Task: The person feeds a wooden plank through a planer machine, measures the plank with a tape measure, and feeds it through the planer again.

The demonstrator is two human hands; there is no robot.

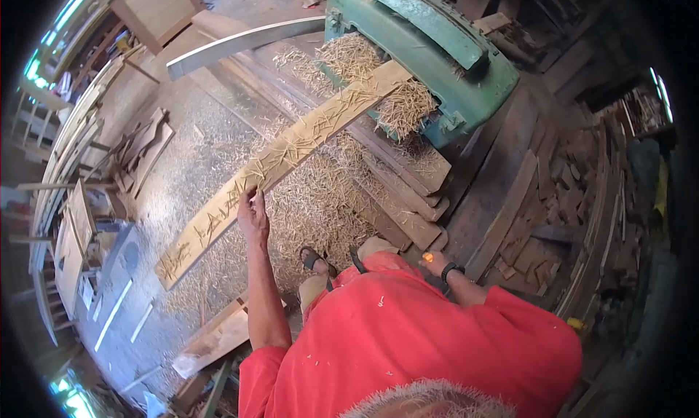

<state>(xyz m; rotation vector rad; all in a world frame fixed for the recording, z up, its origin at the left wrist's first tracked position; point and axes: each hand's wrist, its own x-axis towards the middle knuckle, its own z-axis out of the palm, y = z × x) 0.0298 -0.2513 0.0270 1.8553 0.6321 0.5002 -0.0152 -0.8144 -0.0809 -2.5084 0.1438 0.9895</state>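
Note:
A long plank (pixel 291 156) strewn with wood shavings sticks out of the green machine (pixel 451 76) and slants down to the left. My left hand (pixel 253 213) is at the plank's near edge, about midway along, with its fingers bent against the wood; their exact hold is partly hidden. My right hand (pixel 434 263) is low beside my body, its fingers curled, with a small orange glowing thing at them that I cannot make out clearly. A dark band is round the right wrist. Shavings (pixel 408 108) are heaped at the machine's opening, on both sides of the plank.
Stacked boards (pixel 408 218) lie below the machine. Loose shavings (pixel 313 214) cover the floor around my sandalled foot. A pale curved board (pixel 244 45) reaches the machine at upper left. Scrap wood (pixel 568 214) is piled at right, and a short board (pixel 215 341) lies at lower left.

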